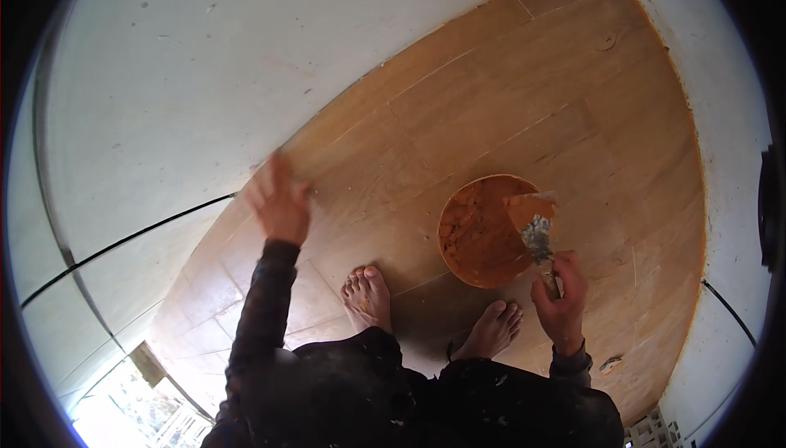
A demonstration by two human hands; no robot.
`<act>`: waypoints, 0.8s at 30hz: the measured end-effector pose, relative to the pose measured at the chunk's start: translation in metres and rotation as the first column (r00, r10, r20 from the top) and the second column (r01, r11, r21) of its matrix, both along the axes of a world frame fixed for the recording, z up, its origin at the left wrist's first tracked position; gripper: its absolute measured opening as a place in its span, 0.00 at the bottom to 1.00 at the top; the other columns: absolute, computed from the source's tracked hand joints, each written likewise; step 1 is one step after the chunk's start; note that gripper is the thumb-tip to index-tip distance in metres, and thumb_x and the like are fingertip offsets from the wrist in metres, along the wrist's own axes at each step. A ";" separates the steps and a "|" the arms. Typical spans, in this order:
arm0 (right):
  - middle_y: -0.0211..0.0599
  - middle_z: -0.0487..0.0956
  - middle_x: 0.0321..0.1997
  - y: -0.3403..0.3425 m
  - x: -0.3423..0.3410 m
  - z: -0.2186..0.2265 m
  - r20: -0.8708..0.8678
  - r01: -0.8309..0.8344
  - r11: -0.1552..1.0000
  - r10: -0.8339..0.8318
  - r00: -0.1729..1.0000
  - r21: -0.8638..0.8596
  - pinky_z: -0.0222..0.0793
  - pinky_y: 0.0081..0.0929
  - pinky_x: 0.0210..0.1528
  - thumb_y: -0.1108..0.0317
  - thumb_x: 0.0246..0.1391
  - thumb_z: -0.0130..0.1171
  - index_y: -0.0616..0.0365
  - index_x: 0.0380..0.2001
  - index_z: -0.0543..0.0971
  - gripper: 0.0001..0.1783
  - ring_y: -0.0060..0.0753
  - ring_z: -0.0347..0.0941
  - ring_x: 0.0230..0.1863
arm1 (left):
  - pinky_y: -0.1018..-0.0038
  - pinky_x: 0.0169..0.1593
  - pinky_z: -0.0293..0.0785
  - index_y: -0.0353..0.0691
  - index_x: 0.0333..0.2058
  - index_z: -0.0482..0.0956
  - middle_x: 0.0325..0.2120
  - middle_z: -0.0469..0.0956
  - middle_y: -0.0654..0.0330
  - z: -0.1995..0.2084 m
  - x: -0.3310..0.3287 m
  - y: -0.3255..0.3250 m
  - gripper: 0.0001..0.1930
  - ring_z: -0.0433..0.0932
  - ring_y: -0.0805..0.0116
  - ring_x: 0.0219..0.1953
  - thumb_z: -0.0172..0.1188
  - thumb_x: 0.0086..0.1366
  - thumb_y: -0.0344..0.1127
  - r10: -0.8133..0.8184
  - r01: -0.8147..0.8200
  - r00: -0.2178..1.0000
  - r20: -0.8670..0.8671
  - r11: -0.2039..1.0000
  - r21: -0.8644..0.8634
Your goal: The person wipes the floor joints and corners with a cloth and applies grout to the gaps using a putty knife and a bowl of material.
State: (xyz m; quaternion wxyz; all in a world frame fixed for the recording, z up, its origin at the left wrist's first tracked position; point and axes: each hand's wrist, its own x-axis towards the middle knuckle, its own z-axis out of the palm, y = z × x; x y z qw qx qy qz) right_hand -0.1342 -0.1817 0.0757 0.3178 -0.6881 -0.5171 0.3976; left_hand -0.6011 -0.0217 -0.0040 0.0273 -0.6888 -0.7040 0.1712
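Note:
My right hand (563, 299) is closed round the handle of a putty knife (537, 237), whose wide blade is smeared with orange-brown paste and grey crust. The blade hangs over the right side of a round basin (443, 256) on the floor. Orange-brown paste (483, 231) coats the inside of the basin in lumps. My left hand (282, 206), slightly blurred, is stretched out with its fingers apart and nothing in it. It hovers by the line where the floor meets the pale wall, and whether it touches either cannot be told.
Wood-look tiles (458, 112) cover the floor, bounded by a pale wall (205, 63) at left and another wall (729, 120) at right. Black cables (131, 237) run along the walls. My bare feet (368, 296) are near the basin. A small chip (610, 364) lies at right.

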 end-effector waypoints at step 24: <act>0.29 0.69 0.45 -0.017 0.009 -0.002 -0.170 -0.021 1.000 0.018 0.985 -0.020 0.63 0.17 0.47 0.83 0.61 0.58 0.64 0.50 0.76 0.14 0.19 0.66 0.45 | 0.53 0.77 0.55 0.36 0.72 0.64 0.76 0.59 0.52 -0.026 0.148 0.090 0.35 0.60 0.55 0.76 0.55 0.75 0.52 -0.484 0.350 0.805 0.343 0.854 0.384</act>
